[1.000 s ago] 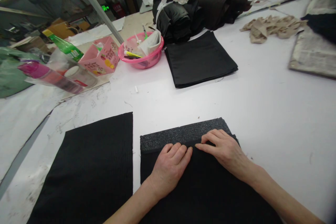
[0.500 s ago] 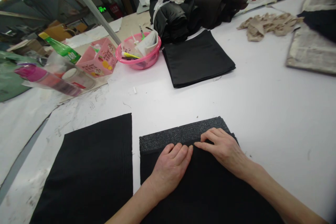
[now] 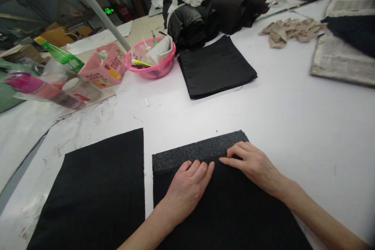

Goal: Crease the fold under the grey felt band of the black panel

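Note:
A black fabric piece (image 3: 234, 211) lies in front of me, its far edge running along a speckled dark grey strip (image 3: 199, 146). My left hand (image 3: 189, 185) rests on the fabric near that edge, fingers curled and closed on a thin fold of it. Just to the right, my right hand (image 3: 254, 164) pinches the same edge between thumb and fingers. A small gap separates the two hands. The fingertips partly hide the fold. Left of this piece lies a stack of black fabric (image 3: 102, 191), flat on the white table (image 3: 293, 113).
Farther back are another black fabric stack (image 3: 216, 68), a pink basin (image 3: 149, 71) of small items and tied dark rolls (image 3: 216, 4). A pink box (image 3: 102, 70) and bottles stand at left. Crumpled beige cloth (image 3: 290, 31) and a greyish board (image 3: 340, 60) lie right.
My right hand has slid slightly right along the fabric edge, widening the gap to my left hand. The whole view has shifted a little.

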The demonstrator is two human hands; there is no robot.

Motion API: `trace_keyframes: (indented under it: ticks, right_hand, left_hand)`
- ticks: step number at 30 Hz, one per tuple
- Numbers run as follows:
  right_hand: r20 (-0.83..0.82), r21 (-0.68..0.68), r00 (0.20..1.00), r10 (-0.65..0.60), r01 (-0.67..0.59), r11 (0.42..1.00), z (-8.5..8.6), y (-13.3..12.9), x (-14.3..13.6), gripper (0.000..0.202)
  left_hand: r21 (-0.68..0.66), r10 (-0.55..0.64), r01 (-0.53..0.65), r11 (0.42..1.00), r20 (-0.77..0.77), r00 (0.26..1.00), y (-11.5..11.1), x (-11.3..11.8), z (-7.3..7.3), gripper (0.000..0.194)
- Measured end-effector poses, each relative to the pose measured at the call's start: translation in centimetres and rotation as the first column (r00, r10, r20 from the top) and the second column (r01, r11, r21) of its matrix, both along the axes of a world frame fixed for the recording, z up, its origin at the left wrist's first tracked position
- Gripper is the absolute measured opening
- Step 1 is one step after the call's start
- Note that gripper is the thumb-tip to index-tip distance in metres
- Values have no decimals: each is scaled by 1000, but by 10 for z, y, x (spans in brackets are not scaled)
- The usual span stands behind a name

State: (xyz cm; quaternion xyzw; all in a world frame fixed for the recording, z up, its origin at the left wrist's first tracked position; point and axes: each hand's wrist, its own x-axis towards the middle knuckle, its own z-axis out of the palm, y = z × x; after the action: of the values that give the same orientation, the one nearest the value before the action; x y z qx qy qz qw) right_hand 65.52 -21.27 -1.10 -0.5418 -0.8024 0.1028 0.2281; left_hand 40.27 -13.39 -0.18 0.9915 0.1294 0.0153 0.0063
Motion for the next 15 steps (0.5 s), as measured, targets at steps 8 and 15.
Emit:
trace_keyframes:
  ticks: [8,15]
  right_hand:
    - [33,10,999,-6,6,1000,-1,0,-3,25]
    - [25,-11,1000,-6,7,1000,2,-1,8,26]
  left_hand:
    - [-1,-30,30,1000,-4,1000,1,5,0,42]
    - [-13,-48,48,999,-27,998,3,10,2,44]
